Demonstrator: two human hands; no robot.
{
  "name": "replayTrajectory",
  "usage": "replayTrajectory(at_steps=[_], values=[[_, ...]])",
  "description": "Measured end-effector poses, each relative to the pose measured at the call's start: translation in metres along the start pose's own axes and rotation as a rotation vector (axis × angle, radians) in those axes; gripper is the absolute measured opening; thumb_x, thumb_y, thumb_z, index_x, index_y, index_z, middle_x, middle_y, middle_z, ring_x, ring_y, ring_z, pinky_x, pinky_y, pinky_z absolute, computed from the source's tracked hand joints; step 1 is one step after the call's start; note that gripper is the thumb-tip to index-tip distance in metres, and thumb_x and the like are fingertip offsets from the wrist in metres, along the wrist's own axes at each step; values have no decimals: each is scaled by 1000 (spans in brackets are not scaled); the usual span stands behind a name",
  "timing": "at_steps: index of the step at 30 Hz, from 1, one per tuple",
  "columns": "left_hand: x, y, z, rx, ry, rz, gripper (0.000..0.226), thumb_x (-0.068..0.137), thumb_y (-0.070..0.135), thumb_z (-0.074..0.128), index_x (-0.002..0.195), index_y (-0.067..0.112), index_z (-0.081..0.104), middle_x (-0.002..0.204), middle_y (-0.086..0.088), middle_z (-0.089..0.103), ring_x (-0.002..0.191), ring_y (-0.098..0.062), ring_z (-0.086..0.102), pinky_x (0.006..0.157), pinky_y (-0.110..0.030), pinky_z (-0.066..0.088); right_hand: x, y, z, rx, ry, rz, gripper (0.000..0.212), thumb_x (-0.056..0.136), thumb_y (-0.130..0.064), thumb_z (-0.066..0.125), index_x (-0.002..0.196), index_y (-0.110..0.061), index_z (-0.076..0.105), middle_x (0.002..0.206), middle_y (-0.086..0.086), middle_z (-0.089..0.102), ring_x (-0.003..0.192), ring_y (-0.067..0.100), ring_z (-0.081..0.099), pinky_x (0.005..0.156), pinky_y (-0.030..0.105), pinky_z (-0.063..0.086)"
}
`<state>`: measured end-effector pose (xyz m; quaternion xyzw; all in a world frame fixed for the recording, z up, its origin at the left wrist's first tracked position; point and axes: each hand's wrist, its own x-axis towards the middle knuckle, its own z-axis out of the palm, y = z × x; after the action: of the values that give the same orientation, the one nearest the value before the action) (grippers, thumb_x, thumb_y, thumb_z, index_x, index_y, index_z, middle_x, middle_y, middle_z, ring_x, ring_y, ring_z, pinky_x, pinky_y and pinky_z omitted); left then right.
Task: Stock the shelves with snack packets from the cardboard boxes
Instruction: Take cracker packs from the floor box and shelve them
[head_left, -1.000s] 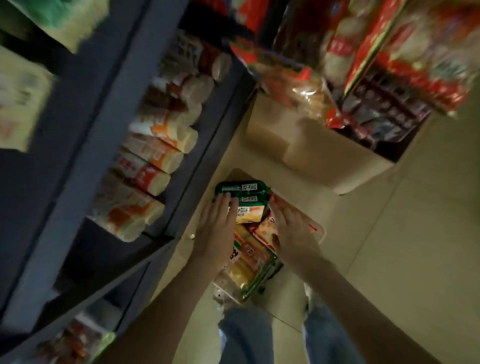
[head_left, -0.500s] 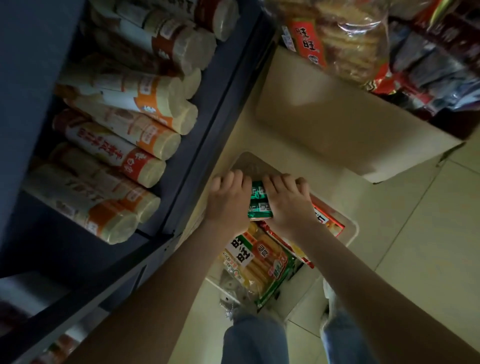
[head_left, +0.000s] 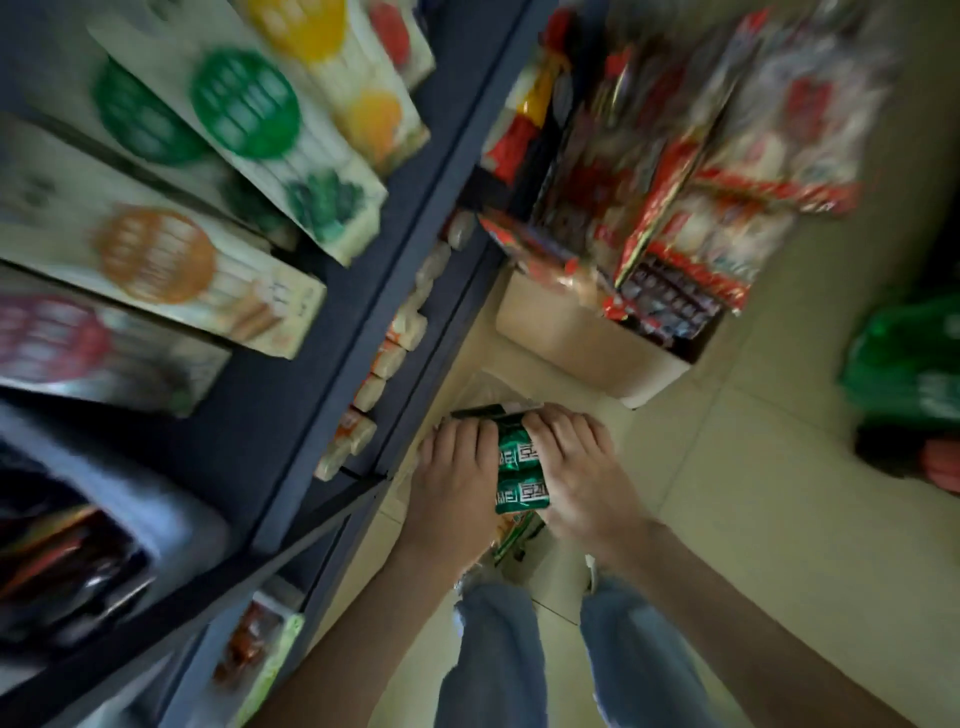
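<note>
Left hand (head_left: 457, 483) and right hand (head_left: 582, 483), flat atop pile second ago, now clamping curled fingers on green packets (head_left: 519, 467), holding stack low, just right of shelves (head_left: 332, 395); pick looking secured, shelving coming next.

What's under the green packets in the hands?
Below the green packets, gripped by the left hand and right hand, a sliver of an orange-and-green packet peeks out. The hands and packets cover the rest, so anything else there is hidden.
</note>
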<state>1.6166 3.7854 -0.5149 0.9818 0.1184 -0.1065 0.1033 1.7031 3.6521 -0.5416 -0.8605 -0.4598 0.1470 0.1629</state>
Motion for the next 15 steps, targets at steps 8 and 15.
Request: replayTrajectory(at_steps=[8, 15], values=[[-61, 50, -235, 101, 261, -82, 83, 45, 33, 84, 114, 6, 46, 102, -11, 62, 94, -29, 56, 83, -39, 41, -10, -89, -240, -56, 160, -233, 71, 62, -26, 76, 124, -6, 48, 112, 10, 58, 102, 28, 53, 87, 39, 40], [-166, 69, -401, 229, 545, -212, 88, 46, 45, 86, 115, 6, 47, 101, -11, 63, 90, -31, 62, 79, -42, 52, -27, -197, -392, -67, 313, -592, 66, 72, -30, 73, 129, -7, 50, 117, 9, 57, 107, 27, 52, 91, 38, 39]])
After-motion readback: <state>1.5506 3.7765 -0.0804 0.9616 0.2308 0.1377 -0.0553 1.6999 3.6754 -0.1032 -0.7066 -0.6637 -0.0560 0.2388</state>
